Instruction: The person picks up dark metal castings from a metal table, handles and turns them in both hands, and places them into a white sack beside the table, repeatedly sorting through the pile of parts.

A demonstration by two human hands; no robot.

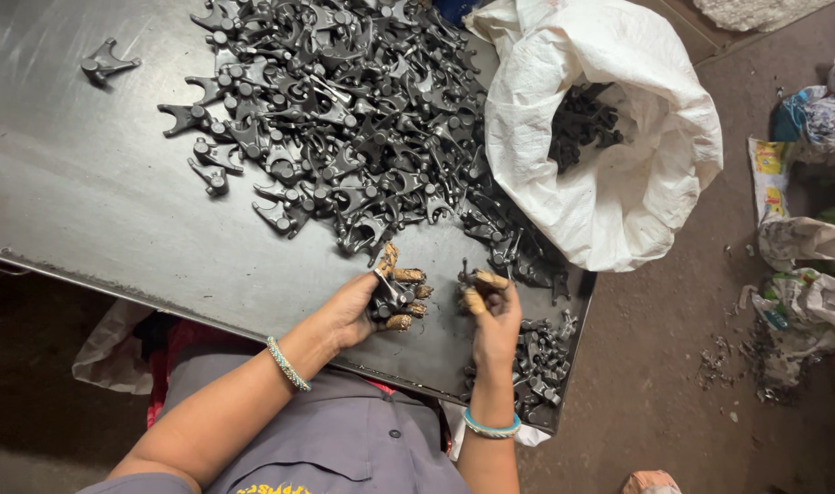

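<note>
At the far left corner of the worktop [88,201], a single dark forked metal part [106,62] is seen lying alone, well apart from everything else. Further right, a big heap of the same forked parts [344,119] is spread across the far half of the dark sheet-metal surface, tangled and overlapping.

Now to the near edge: the left hand [362,306] is curled around one forked part [392,297], the taped fingers [408,274] wrapped over it and closed on it, so that only a pale sliver of metal shows between them. Just beside it, the right hand [492,316] is closed too, its taped fingertips [474,300] pinched on a small dark piece [477,276] at the top of the fist; what that piece is exactly cannot be told.

These parts are judged to be stiff, solid metal, heavy for their size, possibly oily and sharp at the edges, which the finger wrappings suggest. A hold around the thick round boss or shank would be surest, not the thin fork prongs.

At the near right corner a smaller pile of parts [538,361] is gathered. Beyond the right edge, a white woven sack [619,174] stands open, more dark parts visible inside.
</note>
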